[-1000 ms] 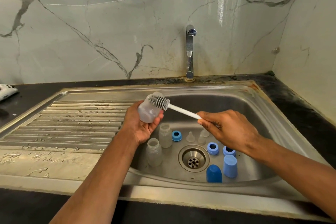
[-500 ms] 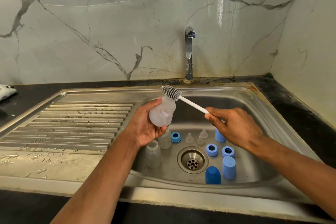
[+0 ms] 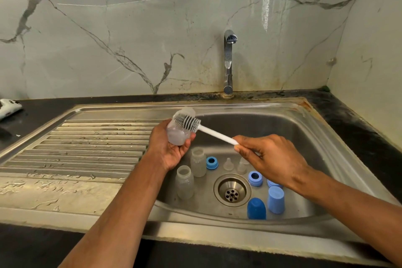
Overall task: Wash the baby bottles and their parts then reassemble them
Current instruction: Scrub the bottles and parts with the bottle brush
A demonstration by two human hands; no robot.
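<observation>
Left hand (image 3: 171, 150) grip round bottle (image 3: 179, 135), right hand (image 3: 269, 159) pinching brush (image 3: 214, 134)

Home kitchen, by the look of it. Stainless steel sink (image 3: 304, 128) with ribbed draining board (image 3: 91, 148) set in dark stone counter (image 3: 352, 119). Chrome tap (image 3: 228, 61) rising from behind basin. Marble-look wall panels (image 3: 130, 28) with grey veins, stained near tap base. Round drain (image 3: 232, 190) in basin floor. Baby bottles (image 3: 185, 181), blue rings (image 3: 212, 163), teats (image 3: 228, 164) and blue caps (image 3: 275, 200) standing in basin: household washing-up, not shop or lab.
</observation>
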